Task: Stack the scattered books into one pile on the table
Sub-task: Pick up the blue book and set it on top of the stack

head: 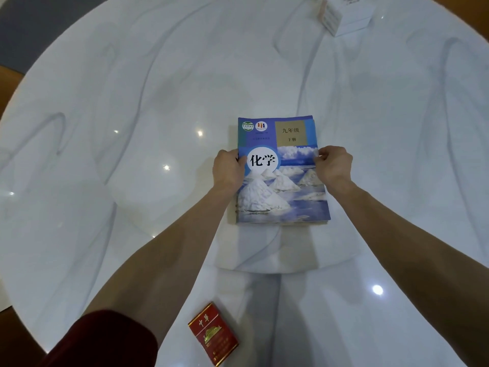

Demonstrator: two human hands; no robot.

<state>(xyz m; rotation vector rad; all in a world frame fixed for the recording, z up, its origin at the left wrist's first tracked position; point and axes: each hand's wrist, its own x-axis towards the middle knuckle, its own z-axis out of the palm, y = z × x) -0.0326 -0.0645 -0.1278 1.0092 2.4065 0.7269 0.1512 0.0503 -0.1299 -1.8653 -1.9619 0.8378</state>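
A pile of books [283, 197] lies flat in the middle of the round white marble table [132, 128]. Its top book has a blue cover with white salt mounds, and edges of other books show beneath it along the left and bottom sides. My left hand [229, 169] grips the pile's left edge, thumb on the cover. My right hand [334, 165] pinches the right edge of the top book with fingertips on the cover. Both forearms reach in from the bottom of the view.
A red cigarette pack [213, 335] lies near the table's front edge, between my arms. A white box [346, 14] stands at the far right edge of the table. Wooden floor shows beyond the table at the left.
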